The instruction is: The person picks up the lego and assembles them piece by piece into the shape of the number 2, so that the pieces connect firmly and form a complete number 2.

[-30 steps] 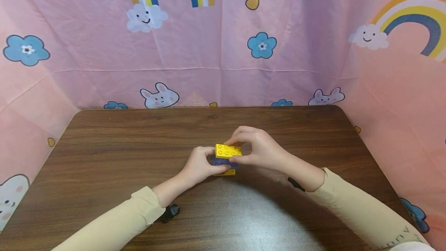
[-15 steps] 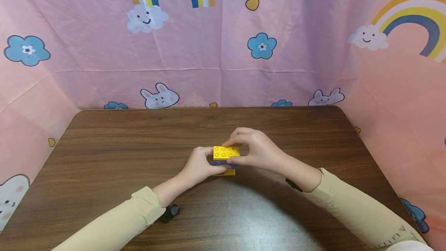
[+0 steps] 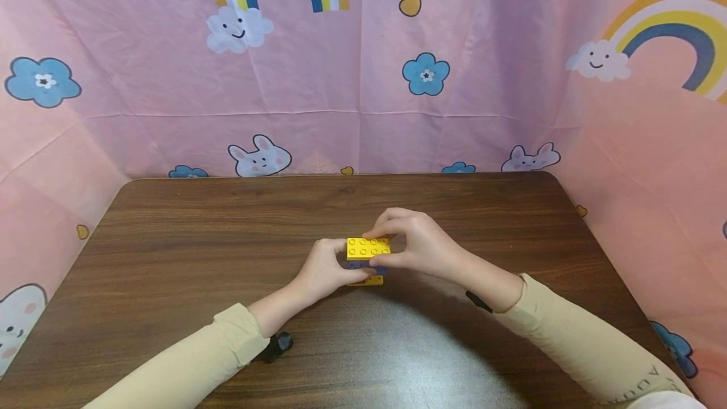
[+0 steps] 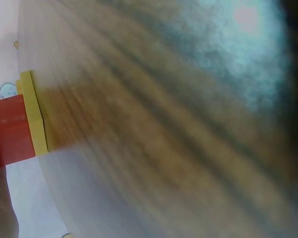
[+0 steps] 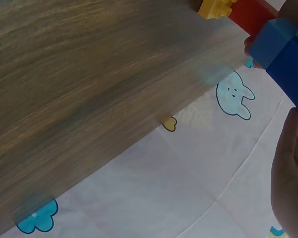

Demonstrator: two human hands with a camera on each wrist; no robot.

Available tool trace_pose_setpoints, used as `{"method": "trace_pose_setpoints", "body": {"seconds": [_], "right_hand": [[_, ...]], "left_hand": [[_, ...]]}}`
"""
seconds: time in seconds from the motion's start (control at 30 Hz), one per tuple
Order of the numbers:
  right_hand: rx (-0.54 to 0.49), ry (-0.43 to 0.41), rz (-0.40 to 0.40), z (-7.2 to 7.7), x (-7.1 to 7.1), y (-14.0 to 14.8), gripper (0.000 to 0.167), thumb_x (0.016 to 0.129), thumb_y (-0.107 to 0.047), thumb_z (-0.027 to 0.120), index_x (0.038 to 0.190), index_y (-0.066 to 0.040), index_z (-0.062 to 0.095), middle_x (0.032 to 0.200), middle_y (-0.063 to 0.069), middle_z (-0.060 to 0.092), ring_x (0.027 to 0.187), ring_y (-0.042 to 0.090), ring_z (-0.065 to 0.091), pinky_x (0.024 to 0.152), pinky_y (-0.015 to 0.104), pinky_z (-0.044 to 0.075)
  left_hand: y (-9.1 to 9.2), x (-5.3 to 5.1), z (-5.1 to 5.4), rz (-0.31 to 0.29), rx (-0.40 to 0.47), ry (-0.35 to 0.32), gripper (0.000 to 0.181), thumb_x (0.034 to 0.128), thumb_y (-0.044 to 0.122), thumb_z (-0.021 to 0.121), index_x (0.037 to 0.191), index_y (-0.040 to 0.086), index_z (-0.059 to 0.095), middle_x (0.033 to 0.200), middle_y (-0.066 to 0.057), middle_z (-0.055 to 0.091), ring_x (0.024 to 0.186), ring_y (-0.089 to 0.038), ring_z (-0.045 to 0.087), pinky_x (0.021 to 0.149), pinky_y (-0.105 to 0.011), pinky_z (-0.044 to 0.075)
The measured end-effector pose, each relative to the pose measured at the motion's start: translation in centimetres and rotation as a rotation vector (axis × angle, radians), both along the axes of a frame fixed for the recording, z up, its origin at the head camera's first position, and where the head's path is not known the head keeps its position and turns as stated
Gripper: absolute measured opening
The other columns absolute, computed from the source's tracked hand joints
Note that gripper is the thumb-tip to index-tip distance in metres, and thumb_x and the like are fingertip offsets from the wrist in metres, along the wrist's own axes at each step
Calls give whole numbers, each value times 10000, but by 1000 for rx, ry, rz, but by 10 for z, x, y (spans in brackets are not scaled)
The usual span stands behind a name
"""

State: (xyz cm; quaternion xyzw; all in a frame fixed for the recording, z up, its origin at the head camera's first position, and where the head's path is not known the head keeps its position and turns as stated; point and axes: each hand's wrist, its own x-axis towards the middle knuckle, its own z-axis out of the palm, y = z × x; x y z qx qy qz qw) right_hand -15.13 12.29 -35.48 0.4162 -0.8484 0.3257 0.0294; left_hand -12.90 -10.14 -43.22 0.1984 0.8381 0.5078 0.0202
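In the head view, a yellow studded toy brick (image 3: 366, 249) tops a stack on the table. My right hand (image 3: 420, 242) pinches it between thumb and fingers from the right. Under it come blue bricks (image 5: 292, 64), then a red brick (image 4: 9, 130); a flat yellow brick (image 4: 36, 116) forms the base. From the left, my left hand (image 3: 320, 270) grips the stack below the top brick, thumb across the near side. Its fingers hide part of the blue and red layers. Whether the top brick is fully pressed down cannot be seen.
The brown wooden table (image 3: 216, 226) reaches back to a pink patterned cloth (image 3: 318, 81), which also hangs at both sides. A small black object (image 3: 278, 346) lies beside the left sleeve. Another dark item (image 3: 479, 301) shows under the right forearm.
My right hand has shifted the yellow top brick slightly left and down, lining it up over the stack. Over the last half second almost nothing moves. The left hand keeps its place.
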Motion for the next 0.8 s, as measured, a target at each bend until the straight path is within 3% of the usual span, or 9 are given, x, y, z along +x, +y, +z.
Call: {"method": "trace_pose_setpoints", "body": {"seconds": [0.37, 0.8], "right_hand": [[9, -5, 45, 1, 1, 8, 339, 887, -104, 833, 1223, -87, 797, 1119, 21, 735, 996, 149, 689, 830, 311, 598], [14, -7, 60, 1, -1, 10, 348, 858, -98, 890, 1196, -100, 808, 1120, 15, 744, 1026, 148, 703, 898, 330, 624]], "left_hand": [[1, 0, 1, -1, 10, -33, 342, 832, 126, 908, 1136, 14, 797, 1063, -98, 831, 1022, -230, 775, 890, -252, 599], [1, 1, 2, -3, 16, -41, 337, 836, 128, 903, 1140, 22, 802, 1085, -97, 829, 1040, -235, 775, 916, -267, 596]]}}
